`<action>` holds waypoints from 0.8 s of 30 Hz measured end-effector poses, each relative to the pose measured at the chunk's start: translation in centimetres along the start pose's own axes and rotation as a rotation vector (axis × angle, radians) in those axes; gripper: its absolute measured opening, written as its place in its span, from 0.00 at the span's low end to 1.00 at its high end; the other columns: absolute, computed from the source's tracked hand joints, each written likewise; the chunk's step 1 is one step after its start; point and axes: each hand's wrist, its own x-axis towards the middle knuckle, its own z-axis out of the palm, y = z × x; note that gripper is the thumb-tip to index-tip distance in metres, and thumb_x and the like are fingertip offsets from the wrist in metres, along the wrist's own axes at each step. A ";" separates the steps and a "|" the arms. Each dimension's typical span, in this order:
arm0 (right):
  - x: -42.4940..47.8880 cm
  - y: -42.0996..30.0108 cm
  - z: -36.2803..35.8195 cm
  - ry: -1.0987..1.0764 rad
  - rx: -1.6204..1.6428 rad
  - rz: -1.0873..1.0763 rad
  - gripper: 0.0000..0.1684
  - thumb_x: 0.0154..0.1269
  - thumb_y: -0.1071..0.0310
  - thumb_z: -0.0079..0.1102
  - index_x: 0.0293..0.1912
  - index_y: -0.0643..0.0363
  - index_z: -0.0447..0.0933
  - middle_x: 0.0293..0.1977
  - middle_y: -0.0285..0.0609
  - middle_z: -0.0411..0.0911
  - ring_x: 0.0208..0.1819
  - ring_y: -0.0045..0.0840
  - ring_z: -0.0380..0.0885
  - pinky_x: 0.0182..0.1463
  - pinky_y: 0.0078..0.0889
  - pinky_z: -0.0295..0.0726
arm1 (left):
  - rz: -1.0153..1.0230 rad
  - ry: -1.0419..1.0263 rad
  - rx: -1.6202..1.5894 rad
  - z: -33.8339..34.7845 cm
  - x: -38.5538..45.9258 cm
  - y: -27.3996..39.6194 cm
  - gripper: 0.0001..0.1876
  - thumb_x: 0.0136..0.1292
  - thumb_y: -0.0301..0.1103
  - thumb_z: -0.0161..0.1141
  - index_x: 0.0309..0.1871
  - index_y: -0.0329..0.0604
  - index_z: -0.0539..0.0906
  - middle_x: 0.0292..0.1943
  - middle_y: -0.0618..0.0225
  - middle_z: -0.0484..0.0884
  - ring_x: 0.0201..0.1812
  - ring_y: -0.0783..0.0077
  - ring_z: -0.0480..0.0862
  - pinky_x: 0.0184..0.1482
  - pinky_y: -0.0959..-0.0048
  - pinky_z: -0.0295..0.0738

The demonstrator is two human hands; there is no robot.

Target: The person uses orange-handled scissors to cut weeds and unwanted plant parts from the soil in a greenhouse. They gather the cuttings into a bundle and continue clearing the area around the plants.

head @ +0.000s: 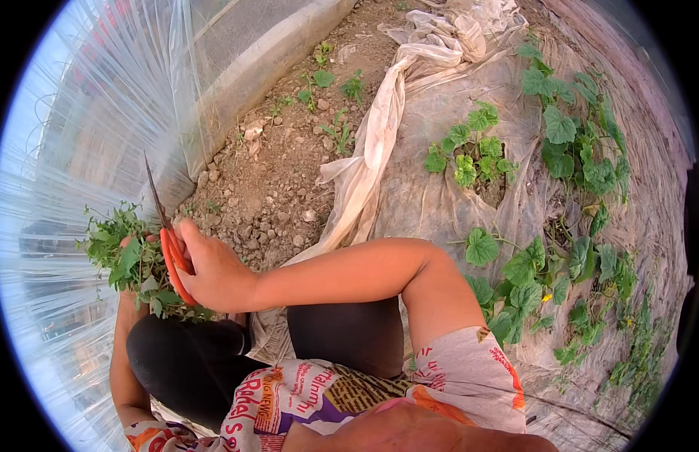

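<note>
My right hand (218, 270) grips a pair of scissors (169, 251) by its orange handles. The dark blades look closed and point up, away from me. A bunch of cut green weeds (131, 257) is in my left hand (126, 241), where leaves cover nearly all of the hand except some fingertips. The weeds sit just left of the scissors, above my bent knee (174, 344). Whether the scissors touch the leaves I cannot tell.
Clear plastic sheeting (129, 101) hangs along the left, beside a low concrete curb (270, 62). Cloddy soil (264, 192) with small weeds (341, 133) lies ahead. Bunched plastic film (377, 152) borders a film-covered bed (417, 209) at right, with cucumber-like vines (558, 127) growing through it.
</note>
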 end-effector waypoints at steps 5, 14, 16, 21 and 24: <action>0.0 1.7 -2.9 0.082 -0.016 0.030 0.19 0.65 0.71 0.62 0.46 0.62 0.60 0.29 0.45 0.77 0.29 0.29 0.79 0.33 0.33 0.76 | 0.020 -0.040 -0.002 0.5 2.7 1.8 0.14 0.77 0.42 0.49 0.54 0.43 0.76 0.47 0.60 0.76 0.43 0.57 0.81 0.47 0.52 0.84; -0.1 4.0 -10.8 0.341 -0.044 0.347 0.17 0.67 0.73 0.60 0.46 0.63 0.61 0.29 0.43 0.77 0.28 0.21 0.75 0.32 0.31 0.75 | 0.006 -0.245 -0.256 0.6 15.0 0.2 0.14 0.77 0.42 0.49 0.54 0.41 0.76 0.48 0.58 0.76 0.44 0.58 0.82 0.48 0.55 0.84; -1.0 4.8 -13.2 0.353 -0.182 0.550 0.13 0.68 0.74 0.58 0.46 0.63 0.64 0.29 0.41 0.76 0.29 0.20 0.75 0.33 0.29 0.75 | 0.029 -0.276 -0.326 -0.2 17.2 0.7 0.14 0.77 0.41 0.49 0.54 0.41 0.76 0.49 0.58 0.76 0.44 0.58 0.82 0.48 0.56 0.84; -7.7 6.6 -16.8 0.389 -0.577 0.978 0.11 0.67 0.71 0.60 0.44 0.65 0.69 0.29 0.44 0.79 0.30 0.27 0.80 0.36 0.33 0.77 | 0.053 -0.520 -0.524 -6.1 31.0 2.5 0.16 0.78 0.42 0.49 0.55 0.39 0.75 0.49 0.57 0.76 0.44 0.58 0.82 0.48 0.56 0.84; -7.5 5.9 -15.3 0.336 -0.742 1.180 0.14 0.66 0.67 0.62 0.43 0.65 0.69 0.28 0.48 0.80 0.31 0.34 0.82 0.37 0.36 0.78 | 0.171 -0.414 -0.633 -7.5 36.8 2.5 0.14 0.77 0.38 0.51 0.55 0.38 0.78 0.51 0.53 0.81 0.47 0.59 0.85 0.42 0.63 0.89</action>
